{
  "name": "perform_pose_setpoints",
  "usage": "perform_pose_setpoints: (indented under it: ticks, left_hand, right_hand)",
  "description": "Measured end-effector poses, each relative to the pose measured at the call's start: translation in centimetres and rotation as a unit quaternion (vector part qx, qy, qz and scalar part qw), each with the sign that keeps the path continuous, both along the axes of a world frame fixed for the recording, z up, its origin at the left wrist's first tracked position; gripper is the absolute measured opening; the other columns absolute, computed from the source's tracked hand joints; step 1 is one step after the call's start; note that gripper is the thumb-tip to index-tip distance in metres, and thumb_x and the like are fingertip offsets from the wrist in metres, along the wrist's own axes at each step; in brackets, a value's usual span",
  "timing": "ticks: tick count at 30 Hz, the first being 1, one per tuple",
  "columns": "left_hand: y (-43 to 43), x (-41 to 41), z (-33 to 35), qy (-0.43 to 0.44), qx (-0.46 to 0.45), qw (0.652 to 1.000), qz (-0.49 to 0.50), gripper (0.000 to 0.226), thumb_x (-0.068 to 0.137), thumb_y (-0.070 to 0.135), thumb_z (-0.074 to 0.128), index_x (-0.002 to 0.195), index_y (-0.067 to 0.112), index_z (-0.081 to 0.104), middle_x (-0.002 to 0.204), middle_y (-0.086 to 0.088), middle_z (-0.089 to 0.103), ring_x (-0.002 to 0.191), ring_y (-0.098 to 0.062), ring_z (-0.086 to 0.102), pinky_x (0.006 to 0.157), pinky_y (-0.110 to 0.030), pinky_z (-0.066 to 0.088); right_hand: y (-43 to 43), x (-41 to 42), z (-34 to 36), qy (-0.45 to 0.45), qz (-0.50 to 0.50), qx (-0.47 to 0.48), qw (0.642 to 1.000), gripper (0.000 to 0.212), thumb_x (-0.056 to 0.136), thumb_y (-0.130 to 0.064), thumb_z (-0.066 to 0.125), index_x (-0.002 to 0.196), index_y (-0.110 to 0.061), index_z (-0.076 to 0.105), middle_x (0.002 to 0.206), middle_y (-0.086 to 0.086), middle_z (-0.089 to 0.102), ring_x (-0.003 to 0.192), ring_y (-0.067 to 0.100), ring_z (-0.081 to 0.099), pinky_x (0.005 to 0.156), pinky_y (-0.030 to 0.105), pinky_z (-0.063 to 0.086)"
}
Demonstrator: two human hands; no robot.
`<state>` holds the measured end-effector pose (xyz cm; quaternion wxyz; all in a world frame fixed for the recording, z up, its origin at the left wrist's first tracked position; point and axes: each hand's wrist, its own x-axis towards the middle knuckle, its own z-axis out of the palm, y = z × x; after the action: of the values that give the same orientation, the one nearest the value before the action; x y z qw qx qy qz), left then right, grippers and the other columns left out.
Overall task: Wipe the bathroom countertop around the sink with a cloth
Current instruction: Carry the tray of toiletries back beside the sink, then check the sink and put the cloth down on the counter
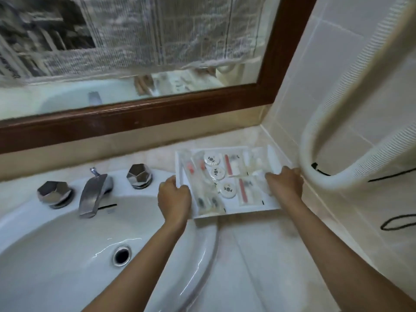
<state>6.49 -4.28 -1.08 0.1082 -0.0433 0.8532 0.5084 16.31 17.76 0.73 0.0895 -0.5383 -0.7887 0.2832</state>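
While left grip [174,195] and right grip [284,184] clutch tray [236,213] edges | round packets [217,172]: print unreadable

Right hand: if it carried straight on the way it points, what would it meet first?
The right hand grips the tray, which would travel with it; next, probably the backsplash under the mirror, though depth is unclear.

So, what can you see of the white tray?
The white tray is shallow, rectangular, plastic-looking, with low walls. It holds wrapped toiletries, including three round white packets. It lies on the countertop right of the sink, near the tiled wall. The left hand grips its left edge, the right hand its right edge.
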Motion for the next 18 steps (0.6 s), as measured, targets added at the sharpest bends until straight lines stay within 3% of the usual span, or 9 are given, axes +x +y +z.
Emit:
perform_pose_setpoints:
  ticks: [2, 4, 9, 18]
  left_hand:
    - [2.4, -2.3, -0.5, 0.013, -0.022, 1.0, 0.013, 0.04, 0.076, 0.011, 0.044, 0.11, 0.014, 0.065, 0.107, -0.009, 0.061, 0.095, -0.032, 0.058, 0.083, -0.041, 0.049]
    - [4.4, -3.9, -1.0, 0.026, -0.049, 0.998, 0.015, 0.033, 0.079, 0.008, 0.045, 0.108, 0.005, 0.061, 0.11, -0.014, 0.054, 0.101, -0.036, 0.054, 0.088, -0.043, 0.047]
    - [8.6, -7.1, -1.9, 0.03, -0.091, 0.995, -0.011, 0.032, 0.084, 0.008, 0.047, 0.114, 0.0, 0.052, 0.123, -0.018, 0.043, 0.115, -0.038, 0.044, 0.099, -0.043, 0.041]
    - [11.5, -8.5, -4.4, -0.046, -0.115, 0.991, -0.042, 0.044, 0.083, 0.019, 0.055, 0.122, 0.004, 0.039, 0.13, -0.013, 0.033, 0.126, -0.03, 0.028, 0.085, -0.03, 0.029]
  right_hand:
    - [2.3, -3.3, -0.4, 0.002, 0.016, -0.014, 1.0, 0.052, 0.086, -0.031, 0.053, 0.126, 0.001, 0.049, 0.135, 0.015, 0.037, 0.119, 0.035, 0.044, 0.096, 0.046, 0.045]
    - [4.2, -6.1, -1.0, 0.012, 0.024, -0.026, 0.999, 0.049, 0.085, -0.03, 0.053, 0.124, 0.0, 0.05, 0.133, 0.014, 0.038, 0.12, 0.034, 0.043, 0.095, 0.045, 0.045]
    - [8.1, -11.0, -2.6, 0.011, 0.005, -0.04, 0.999, 0.044, 0.087, -0.029, 0.054, 0.12, -0.001, 0.054, 0.13, 0.014, 0.041, 0.12, 0.034, 0.042, 0.094, 0.042, 0.044]
    - [10.5, -13.2, -5.4, 0.016, 0.003, -0.049, 0.999, 0.052, 0.084, -0.03, 0.056, 0.127, -0.002, 0.05, 0.135, 0.013, 0.042, 0.124, 0.033, 0.039, 0.101, 0.045, 0.04]
